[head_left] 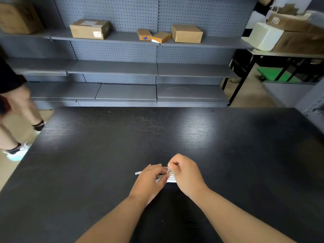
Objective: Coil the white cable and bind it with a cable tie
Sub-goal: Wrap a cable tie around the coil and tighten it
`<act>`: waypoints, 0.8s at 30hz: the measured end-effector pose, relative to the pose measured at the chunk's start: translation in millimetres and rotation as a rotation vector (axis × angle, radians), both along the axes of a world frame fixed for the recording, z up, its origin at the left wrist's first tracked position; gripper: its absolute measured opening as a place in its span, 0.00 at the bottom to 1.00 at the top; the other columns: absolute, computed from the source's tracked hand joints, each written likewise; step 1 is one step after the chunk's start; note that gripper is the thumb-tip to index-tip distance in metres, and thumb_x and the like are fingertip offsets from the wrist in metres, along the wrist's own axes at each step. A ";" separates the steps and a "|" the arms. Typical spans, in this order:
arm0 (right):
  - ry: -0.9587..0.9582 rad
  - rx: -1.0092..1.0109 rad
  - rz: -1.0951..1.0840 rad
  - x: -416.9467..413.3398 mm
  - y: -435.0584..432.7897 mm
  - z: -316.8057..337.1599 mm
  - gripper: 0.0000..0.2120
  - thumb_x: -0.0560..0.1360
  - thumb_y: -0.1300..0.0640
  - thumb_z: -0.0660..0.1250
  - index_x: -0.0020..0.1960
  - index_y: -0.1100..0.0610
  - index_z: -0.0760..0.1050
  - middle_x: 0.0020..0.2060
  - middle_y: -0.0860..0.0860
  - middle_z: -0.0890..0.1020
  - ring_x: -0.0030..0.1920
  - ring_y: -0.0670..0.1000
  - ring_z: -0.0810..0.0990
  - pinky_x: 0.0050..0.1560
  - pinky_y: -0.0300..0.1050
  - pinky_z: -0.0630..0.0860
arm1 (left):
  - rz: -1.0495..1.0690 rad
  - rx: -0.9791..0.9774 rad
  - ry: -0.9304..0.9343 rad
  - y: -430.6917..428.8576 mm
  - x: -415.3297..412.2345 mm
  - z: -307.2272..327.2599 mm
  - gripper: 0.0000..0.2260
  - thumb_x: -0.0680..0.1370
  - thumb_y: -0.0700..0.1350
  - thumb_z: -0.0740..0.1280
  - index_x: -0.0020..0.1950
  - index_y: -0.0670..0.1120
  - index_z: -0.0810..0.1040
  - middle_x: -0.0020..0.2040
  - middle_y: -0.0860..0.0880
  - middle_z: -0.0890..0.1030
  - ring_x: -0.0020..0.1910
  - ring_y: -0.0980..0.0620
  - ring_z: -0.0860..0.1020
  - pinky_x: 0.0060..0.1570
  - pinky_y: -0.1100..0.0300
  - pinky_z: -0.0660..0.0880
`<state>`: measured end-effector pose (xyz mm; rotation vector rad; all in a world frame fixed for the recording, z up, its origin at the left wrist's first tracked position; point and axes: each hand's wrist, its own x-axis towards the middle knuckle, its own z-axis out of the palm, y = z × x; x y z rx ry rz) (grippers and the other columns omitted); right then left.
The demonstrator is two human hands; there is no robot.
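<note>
Steadying the coiled white cable [171, 178] on the near middle of the black table [105, 155], your left hand [150, 179] curls around the bundle while your right hand [185, 171] pinches the cable tie [168, 171] above it, probably for cinching.

- 2 hands: 1 left hand [150, 179], 1 right hand [187, 172]
- 1 white cable [172, 179], in 1 bundle
- 1 cable tie [138, 172]
- 1 black table [157, 134]
- 4 cardboard boxes on 1 shelf [122, 36]: 2 large boxes [89, 28] [186, 33], 2 small boxes [144, 34] [161, 37]
- 1 more box [19, 18] at the top left
- 1 white block [264, 36] at the right
- 1 green cart [277, 74]
- 2 legs [26, 106] of 1 other person
</note>
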<state>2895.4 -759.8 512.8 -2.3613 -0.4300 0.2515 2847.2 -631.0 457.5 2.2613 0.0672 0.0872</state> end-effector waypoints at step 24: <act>0.193 0.137 -0.144 1.8 6.2 2.8 0.09 0.77 0.61 0.59 0.41 0.52 0.73 0.38 0.48 0.80 0.42 0.48 0.78 0.40 0.34 0.71 | -0.070 0.016 -0.056 -0.4 3.0 1.6 0.12 0.75 0.42 0.67 0.36 0.52 0.68 0.40 0.60 0.74 0.46 0.58 0.74 0.49 0.68 0.70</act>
